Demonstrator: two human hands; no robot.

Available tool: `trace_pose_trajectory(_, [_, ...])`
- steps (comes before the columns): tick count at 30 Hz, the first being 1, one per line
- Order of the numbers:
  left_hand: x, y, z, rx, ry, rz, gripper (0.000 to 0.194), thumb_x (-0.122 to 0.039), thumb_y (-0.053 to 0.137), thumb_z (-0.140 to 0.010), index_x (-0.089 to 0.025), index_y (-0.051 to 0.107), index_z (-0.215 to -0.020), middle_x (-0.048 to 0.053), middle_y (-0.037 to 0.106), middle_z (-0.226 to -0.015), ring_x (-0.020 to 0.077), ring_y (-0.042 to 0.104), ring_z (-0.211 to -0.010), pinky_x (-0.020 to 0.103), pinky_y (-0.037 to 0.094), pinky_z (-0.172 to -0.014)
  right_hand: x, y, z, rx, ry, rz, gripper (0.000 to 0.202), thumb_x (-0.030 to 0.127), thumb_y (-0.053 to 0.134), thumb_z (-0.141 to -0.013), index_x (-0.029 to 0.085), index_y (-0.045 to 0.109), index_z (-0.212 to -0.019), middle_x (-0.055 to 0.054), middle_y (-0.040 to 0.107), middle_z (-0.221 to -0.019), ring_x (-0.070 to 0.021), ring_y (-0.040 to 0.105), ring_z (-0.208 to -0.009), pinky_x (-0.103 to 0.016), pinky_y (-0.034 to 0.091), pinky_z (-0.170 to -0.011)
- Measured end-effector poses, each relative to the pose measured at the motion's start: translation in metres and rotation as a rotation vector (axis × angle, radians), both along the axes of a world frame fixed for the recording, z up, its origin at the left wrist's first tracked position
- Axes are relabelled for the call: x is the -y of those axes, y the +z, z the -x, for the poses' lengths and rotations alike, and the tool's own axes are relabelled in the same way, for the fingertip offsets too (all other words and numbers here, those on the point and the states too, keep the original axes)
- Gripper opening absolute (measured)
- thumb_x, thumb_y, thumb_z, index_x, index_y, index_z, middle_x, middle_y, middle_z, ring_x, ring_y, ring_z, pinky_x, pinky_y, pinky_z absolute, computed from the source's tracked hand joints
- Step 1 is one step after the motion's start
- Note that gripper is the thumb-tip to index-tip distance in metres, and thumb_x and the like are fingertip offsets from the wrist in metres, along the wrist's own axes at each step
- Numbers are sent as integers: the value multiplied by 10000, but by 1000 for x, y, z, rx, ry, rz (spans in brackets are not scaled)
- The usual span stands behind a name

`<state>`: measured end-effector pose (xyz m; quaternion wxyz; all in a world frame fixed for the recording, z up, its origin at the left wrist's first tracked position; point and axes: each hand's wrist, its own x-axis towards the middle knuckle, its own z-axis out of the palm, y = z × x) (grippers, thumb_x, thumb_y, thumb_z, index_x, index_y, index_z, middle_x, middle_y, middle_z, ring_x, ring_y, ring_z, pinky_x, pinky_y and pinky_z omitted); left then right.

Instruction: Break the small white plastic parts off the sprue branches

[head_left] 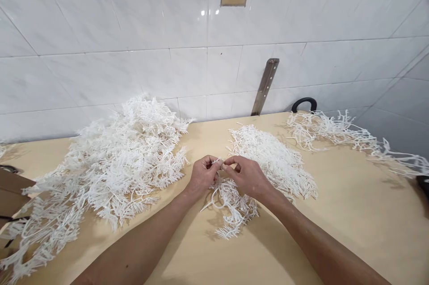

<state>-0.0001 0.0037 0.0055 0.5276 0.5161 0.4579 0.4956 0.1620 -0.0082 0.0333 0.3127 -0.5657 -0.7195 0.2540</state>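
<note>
My left hand (205,172) and my right hand (244,174) meet at the fingertips in the middle of the table. Both are closed in a pinch on a white branched plastic sprig (231,209), whose thin stems and curled end hang below the fingers onto the wood. The exact spot between the fingertips is mostly hidden. Just beyond my right hand lies a flat heap of loose white sprig pieces (271,155). To the left of my left hand rises a large, fluffy pile of white branched sprigs (127,155).
Barer white stems (335,131) trail along the right back edge, by a black curved handle (304,103). A metal strip (265,86) leans against the tiled wall (187,70). A brown box (13,191) stands at the left edge of the wooden table (355,204).
</note>
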Motion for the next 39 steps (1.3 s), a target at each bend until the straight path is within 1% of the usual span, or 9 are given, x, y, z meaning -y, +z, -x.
trace_pose_trajectory(5, [-1, 2, 0, 3, 6, 4, 381, -525, 741, -714, -170, 604, -715, -70, 492, -444, 56, 392, -354, 189, 319, -388, 0, -10, 6, 16, -5, 51, 241, 363, 531, -856, 205, 688, -764, -3, 671, -657, -139, 527, -519, -266, 357, -509])
trace_pose_trajectory(10, [-2, -3, 0, 2, 8, 17, 363, -514, 725, -732, -172, 603, -733, -74, 486, -445, 55, 387, -349, 188, 316, -392, -1, -15, 6, 57, -20, -79, 181, 291, 530, -874, 212, 639, -751, 8, 629, -637, -150, 536, -567, -266, 362, -561])
trace_pose_trajectory(14, [-5, -5, 1, 71, 2, 57, 379, -515, 731, -728, -178, 558, -716, -83, 461, -436, 47, 351, -342, 178, 270, -376, 8, -12, 11, 96, 149, -287, 180, 194, 463, -909, 199, 591, -782, -30, 630, -763, -157, 548, -658, -274, 395, -636])
trace_pose_trajectory(18, [-8, -2, 5, 156, 31, 133, 403, -521, 756, -715, -180, 542, -741, -80, 471, -449, 47, 357, -350, 172, 261, -377, 15, -9, 18, 72, 334, -304, 181, 175, 442, -930, 202, 586, -823, -38, 643, -814, -158, 575, -698, -275, 430, -672])
trace_pose_trajectory(20, [-8, 1, 7, 181, 16, 148, 413, -520, 778, -695, -167, 575, -761, -58, 518, -495, 54, 405, -375, 181, 312, -390, 12, -8, 15, 33, 238, -303, 172, 215, 458, -941, 204, 593, -835, -43, 654, -827, -157, 584, -690, -276, 444, -668])
trace_pose_trajectory(26, [-9, 6, 8, 243, -90, 111, 459, -531, 792, -674, -126, 669, -852, 65, 688, -806, 95, 580, -541, 231, 476, -499, -17, -10, -22, 24, -274, -330, 141, 312, 562, -854, 192, 629, -828, -44, 670, -740, -163, 579, -594, -297, 452, -648])
trace_pose_trajectory(29, [-9, 5, 9, 207, -122, 103, 425, -479, 806, -670, -126, 665, -862, 70, 705, -817, 101, 599, -560, 239, 497, -537, -25, -11, -33, -15, -332, -225, 192, 375, 580, -821, 196, 637, -783, -33, 676, -695, -163, 580, -559, -293, 446, -607])
trace_pose_trajectory(34, [-6, 0, 7, 53, -104, 23, 314, -442, 681, -801, -133, 651, -850, 5, 617, -606, 96, 537, -486, 227, 433, -499, -23, -5, -30, -104, -342, -113, 246, 439, 611, -802, 201, 666, -769, -25, 682, -663, -175, 588, -564, -291, 436, -564])
trace_pose_trajectory(39, [5, -3, 0, -317, -87, -270, 231, -360, 627, -845, -148, 700, -904, 54, 685, -790, 127, 572, -633, 257, 449, -606, -27, 6, -49, -141, -467, -273, 307, 488, 595, -838, 191, 660, -803, -47, 677, -690, -188, 592, -598, -323, 474, -616])
